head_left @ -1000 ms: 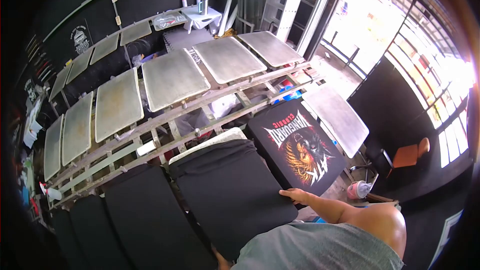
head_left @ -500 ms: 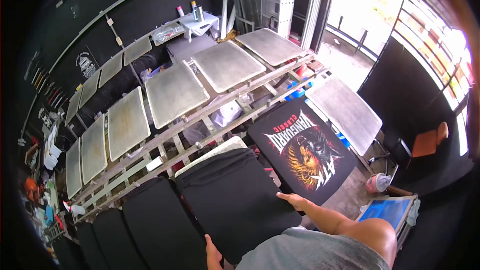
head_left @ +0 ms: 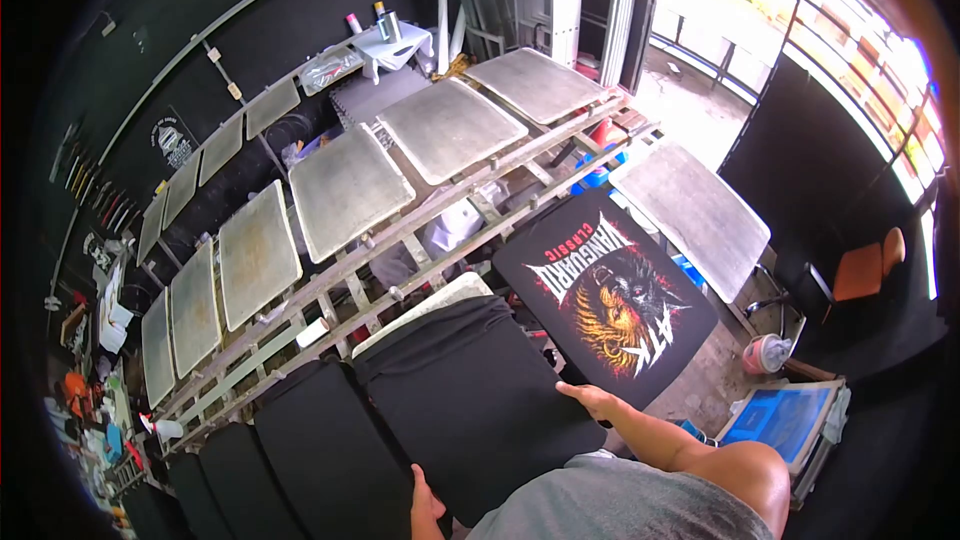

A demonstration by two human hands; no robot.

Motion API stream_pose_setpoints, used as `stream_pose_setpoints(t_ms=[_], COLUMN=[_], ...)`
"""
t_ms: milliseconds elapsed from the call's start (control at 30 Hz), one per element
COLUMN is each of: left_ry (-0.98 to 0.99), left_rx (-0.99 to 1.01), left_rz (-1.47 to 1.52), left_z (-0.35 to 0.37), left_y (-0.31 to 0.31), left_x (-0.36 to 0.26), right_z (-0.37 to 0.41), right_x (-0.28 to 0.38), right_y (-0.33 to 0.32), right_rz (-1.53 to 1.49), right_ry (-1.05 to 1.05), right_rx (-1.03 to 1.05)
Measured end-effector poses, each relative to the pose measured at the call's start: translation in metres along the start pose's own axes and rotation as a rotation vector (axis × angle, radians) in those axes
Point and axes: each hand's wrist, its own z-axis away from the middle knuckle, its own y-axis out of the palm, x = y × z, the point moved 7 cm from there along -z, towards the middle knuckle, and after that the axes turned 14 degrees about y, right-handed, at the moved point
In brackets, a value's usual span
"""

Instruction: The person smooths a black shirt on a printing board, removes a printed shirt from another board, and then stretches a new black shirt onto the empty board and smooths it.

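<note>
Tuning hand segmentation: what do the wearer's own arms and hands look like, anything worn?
Left hand and right hand are bare: no gloves, rings or watch visible. Right arm is uncovered to the shoulder, no sleeve showing. A grey-green shirt covers the torso.

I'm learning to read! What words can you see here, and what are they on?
"VANGUARD": big white letters on the printed black T-shirt.
"CLASSIC": small red letters on the same shirt.
White letters under its picture: maybe "ATK", not sure.
White emblem on the back wall: too small to read.
</note>
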Motion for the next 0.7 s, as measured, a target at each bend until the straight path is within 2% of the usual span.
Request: stream_pose_setpoints(t_ms=[100,133,200,267,300,333,367,567,667,700], left_ry=[-0.016,-0.018,-0.028,-0.011,0.0,0.1,0.097,-0.21,-0.272,-0.288], left_rx=[-0.041,-0.078,-0.173,-0.128,-0.086,-0.09,-0.107,-0.158,-0.194,-0.265], left_rz=[0.021,0.007,-0.002,-0.012,-0.025,-0.093,-0.158,-0.803,-0.94,-0.911], left_z=[0.001,0.005,0.015,0.021,0.022,0.031,0.038,0.089,0.098,0.104], left_y=[-0.009,-0.01,-0.009,-0.012,-0.01,-0.005,-0.004,0.004,0.006,-0.001], left_x=[0.008,0.011,0.013,0.025,0.029,0.024,0.021,-0.004,-0.019,-0.022], right_z=[0.007,0.002,-0.016,0.008,-0.001,-0.018,-0.034,-0.084,-0.1,-0.105], right_x=[-0.013,-0.029,-0.077,-0.107,-0.114,-0.132,-0.146,-0.143,-0.136,-0.134], right_y=[-0.008,-0.015,-0.048,-0.048,-0.052,-0.062,-0.07,-0.083,-0.087,-0.089], right_rz=[-0.057,-0.057,-0.087,-0.174,-0.178,-0.285,-0.395,-0.461,-0.446,-0.433], right_ry=[-0.038,-0.038,-0.018,0.105,0.104,0.109,0.118,0.108,0.098,0.097], right_rx=[-0.077,-0.072,-0.207,-0.302,-0.295,-0.283,-0.269,-0.332,-0.356,-0.364])
